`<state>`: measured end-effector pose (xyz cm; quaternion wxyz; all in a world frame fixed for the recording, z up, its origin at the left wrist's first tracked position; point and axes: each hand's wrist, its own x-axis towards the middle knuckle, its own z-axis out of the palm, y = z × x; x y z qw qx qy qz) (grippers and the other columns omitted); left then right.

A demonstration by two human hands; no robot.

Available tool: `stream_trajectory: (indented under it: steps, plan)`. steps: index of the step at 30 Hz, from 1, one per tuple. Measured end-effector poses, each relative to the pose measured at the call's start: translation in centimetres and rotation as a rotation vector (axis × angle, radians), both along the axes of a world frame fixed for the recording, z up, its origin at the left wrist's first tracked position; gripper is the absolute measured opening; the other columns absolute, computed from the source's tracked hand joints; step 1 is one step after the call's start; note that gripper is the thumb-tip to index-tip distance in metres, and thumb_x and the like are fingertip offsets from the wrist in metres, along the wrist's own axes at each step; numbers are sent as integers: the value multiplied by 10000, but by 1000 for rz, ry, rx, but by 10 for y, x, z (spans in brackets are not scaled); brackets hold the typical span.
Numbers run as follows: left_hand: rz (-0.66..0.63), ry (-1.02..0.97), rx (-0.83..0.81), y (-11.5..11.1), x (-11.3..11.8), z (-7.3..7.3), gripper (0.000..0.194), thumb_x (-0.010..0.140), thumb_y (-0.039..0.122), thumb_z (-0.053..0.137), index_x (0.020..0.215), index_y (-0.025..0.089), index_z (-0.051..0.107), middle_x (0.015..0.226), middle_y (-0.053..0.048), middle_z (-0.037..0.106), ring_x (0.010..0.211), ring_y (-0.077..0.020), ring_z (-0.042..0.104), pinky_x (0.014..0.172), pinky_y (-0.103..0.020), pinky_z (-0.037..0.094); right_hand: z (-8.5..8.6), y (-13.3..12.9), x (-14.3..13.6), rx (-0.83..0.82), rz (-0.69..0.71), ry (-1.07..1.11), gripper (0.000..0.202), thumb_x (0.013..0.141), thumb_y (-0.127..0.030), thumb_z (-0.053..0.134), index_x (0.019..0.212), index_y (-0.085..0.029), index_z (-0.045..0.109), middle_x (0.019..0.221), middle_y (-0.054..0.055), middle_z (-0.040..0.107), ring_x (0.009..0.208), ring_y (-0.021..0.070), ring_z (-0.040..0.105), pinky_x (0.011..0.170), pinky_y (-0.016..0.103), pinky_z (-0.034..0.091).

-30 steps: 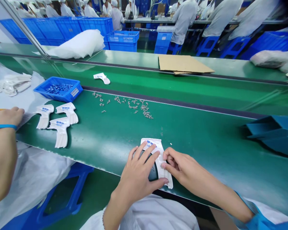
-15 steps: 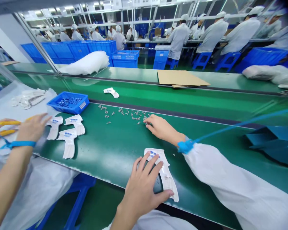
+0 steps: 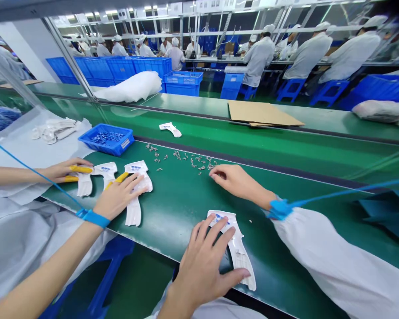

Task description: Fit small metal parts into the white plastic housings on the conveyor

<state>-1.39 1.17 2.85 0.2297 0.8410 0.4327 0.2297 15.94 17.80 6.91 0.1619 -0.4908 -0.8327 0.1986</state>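
Observation:
My left hand (image 3: 208, 261) rests with spread fingers on a white gun-shaped plastic shell (image 3: 241, 252) near the table's front edge. The shell has blue marking at its top and small metal pieces inside. My right hand (image 3: 236, 179), with a blue strap at the wrist, is at the right end of the scattered small metal parts (image 3: 194, 160). Its thumb and index finger are pinched together; anything between them is too small to make out.
At the left, a co-worker's hands (image 3: 118, 199) touch several white shells (image 3: 134, 212). Behind them are a blue bin (image 3: 108, 148) of small blue parts and a white sheet. Another white shell (image 3: 170, 129) lies on the green belt (image 3: 226, 141). Cardboard (image 3: 262, 113) lies beyond.
My right hand has closed its fingertips and drawn slightly away from the metal parts. My left hand stays on the shell. The co-worker's hands have moved onto the shells at left. The view has shifted slightly.

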Motion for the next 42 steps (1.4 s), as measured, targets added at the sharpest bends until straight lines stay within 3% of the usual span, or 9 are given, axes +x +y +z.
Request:
stream_trajectory:
  steps: [4,7,10,14,18,24,29,34,42]
  plan:
    - [190,-250,58,-2,3,0,318,958,235,557,1274,221,521,1284,-89,616,1221,-252,533,1014,-437,461,23,-65,21,-327,22,142,250,931,-346,519,972,-207,722,884,27,699,740,149,594,651,257,434]
    - [248,-369,86,-6,11,4,157,949,205,587,1104,230,591,1032,-45,693,960,-216,620,842,-377,487,31,-109,30,-526,47,211,209,937,-342,514,978,-223,681,801,0,666,682,127,555,606,233,415]
    - [217,-399,75,-10,21,11,69,944,189,602,991,234,622,911,-8,713,829,-192,630,746,-339,462,34,-133,33,-582,45,276,163,943,-330,521,1035,-233,614,810,-13,662,681,117,545,623,226,419]
    - [226,-410,102,-12,28,14,88,951,157,588,965,229,636,887,0,723,796,-176,640,720,-320,463,27,-141,36,-599,-41,362,215,945,-414,537,998,-227,628,808,-12,651,685,120,528,625,233,409]
    - [342,-422,326,-14,34,8,118,933,105,595,973,213,621,833,-5,705,769,-165,642,704,-313,487,9,-145,34,-685,-181,561,375,890,-557,582,886,-188,645,834,17,653,768,143,567,697,256,448]
    - [330,-379,451,-22,44,3,154,914,79,619,972,218,590,833,2,708,749,-158,629,693,-308,494,4,-151,32,-780,-181,714,415,863,-593,609,868,-178,605,837,16,647,762,137,570,706,255,451]
    - [284,-284,338,-25,36,-1,193,931,186,634,1116,217,584,978,-42,713,919,-209,638,819,-364,513,12,-156,47,-621,-112,402,349,984,-519,441,925,-218,606,887,13,632,809,158,548,729,279,420]
    - [161,25,189,-22,26,-8,634,863,472,703,1367,164,472,1409,-147,542,1316,-364,462,1003,-521,451,8,-158,52,-540,-10,110,292,1018,-435,389,962,-232,591,984,36,635,911,197,568,823,325,411]
    - [141,87,138,-21,26,-11,654,850,537,694,1356,174,493,1452,-133,515,1337,-372,443,1013,-529,431,-2,-151,45,-464,45,38,277,1021,-377,377,938,-220,590,974,54,641,888,205,588,788,327,425]
